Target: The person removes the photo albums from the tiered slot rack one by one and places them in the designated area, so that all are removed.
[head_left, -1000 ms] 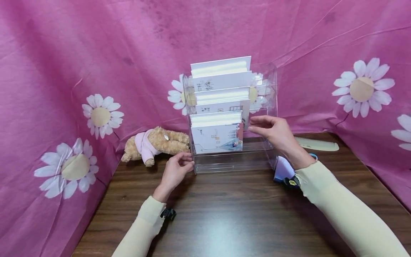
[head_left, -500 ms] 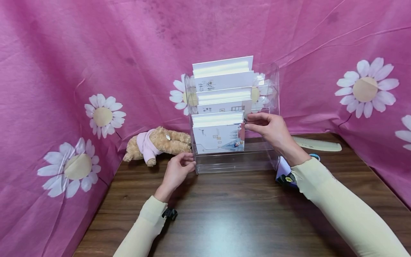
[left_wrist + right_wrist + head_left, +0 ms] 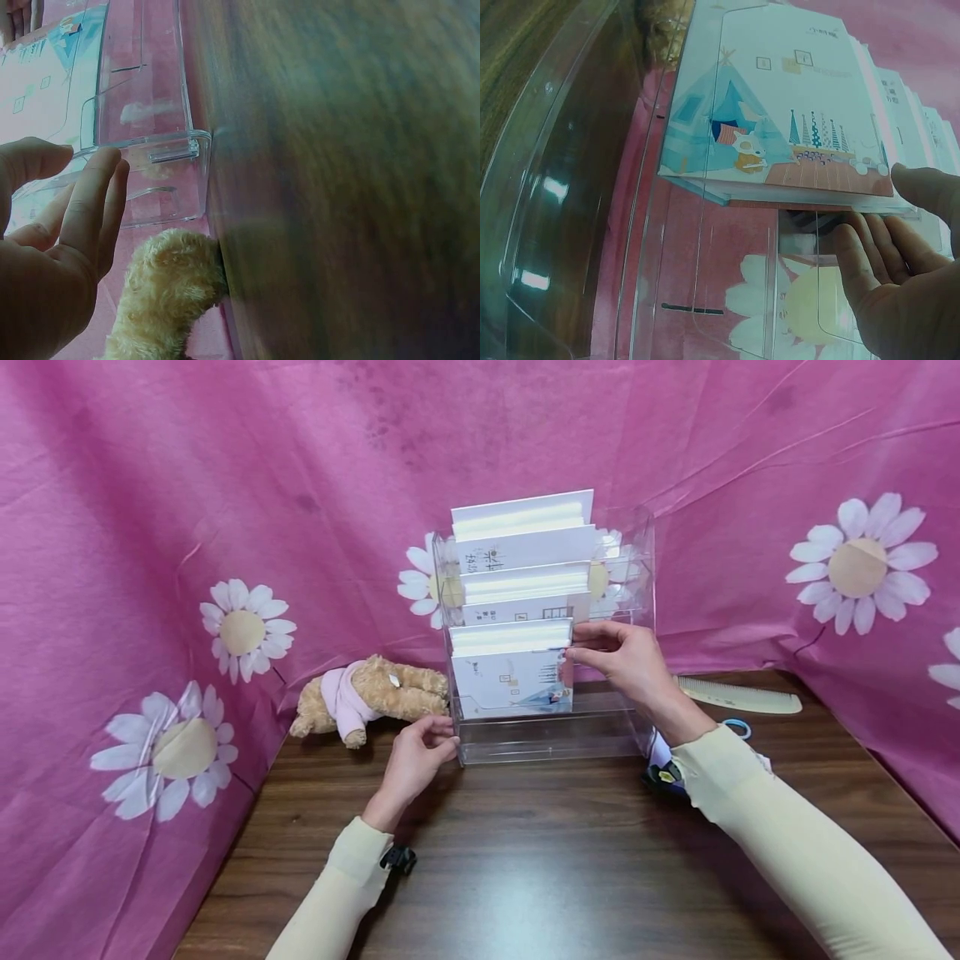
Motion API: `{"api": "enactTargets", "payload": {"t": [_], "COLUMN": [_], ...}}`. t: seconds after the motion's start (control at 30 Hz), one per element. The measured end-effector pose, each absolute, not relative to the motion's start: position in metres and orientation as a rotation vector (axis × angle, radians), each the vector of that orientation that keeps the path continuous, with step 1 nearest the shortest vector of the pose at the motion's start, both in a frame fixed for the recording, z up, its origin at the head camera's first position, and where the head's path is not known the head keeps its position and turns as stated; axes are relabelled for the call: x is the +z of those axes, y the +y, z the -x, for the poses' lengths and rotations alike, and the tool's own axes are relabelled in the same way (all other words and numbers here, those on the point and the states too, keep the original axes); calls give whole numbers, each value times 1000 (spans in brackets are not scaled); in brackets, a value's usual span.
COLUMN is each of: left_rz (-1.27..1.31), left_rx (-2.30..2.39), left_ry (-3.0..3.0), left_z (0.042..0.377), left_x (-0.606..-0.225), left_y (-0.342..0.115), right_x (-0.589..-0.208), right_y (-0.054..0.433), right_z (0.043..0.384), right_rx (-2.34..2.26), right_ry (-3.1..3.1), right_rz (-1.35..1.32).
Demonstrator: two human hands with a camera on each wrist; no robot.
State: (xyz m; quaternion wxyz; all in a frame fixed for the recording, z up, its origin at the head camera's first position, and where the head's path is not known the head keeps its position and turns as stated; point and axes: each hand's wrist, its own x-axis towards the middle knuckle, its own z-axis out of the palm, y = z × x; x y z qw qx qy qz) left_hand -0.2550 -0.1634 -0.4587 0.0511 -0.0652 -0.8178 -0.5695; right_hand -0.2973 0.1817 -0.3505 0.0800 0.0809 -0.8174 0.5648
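A clear acrylic tiered rack (image 3: 551, 752) stands on the table, with white notebooks leaning in its three tiers. The front notebook (image 3: 510, 681) has a printed teepee and small trees on its cover, seen closely in the right wrist view. My right hand (image 3: 637, 668) holds this notebook at its right upper edge, thumb at the cover and the other fingers behind. At the rack's lower left corner is my left hand (image 3: 415, 760), its fairly straight fingers (image 3: 90, 191) touching the clear side panel. Behind the front one are a middle notebook (image 3: 502, 612) and a back notebook (image 3: 517, 550).
Left of the rack lies a teddy bear (image 3: 367, 693) in a pink top. To the right are a pale comb (image 3: 742, 696) and a blue ring-shaped handle (image 3: 738, 727), partly hidden by the right forearm. A pink flowered cloth (image 3: 337, 468) hangs around the wooden table (image 3: 487, 860).
My right hand has moved left, from beside the notebooks onto the front notebook's right edge. The left hand stays at the rack's corner. The whole view has shifted slightly.
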Motion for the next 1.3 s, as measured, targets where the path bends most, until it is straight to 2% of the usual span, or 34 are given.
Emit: {"api": "enactTargets", "payload": {"t": [1.3], "left_rz": [182], "left_rx": [-1716], "left_ry": [-2524], "left_z": [257], "left_x": [-460], "left_y": [-165], "right_x": [-373], "right_y": [175], "right_z": [299], "right_rx": [1732], "right_ry": [-2432], "right_rz": [-232]}}
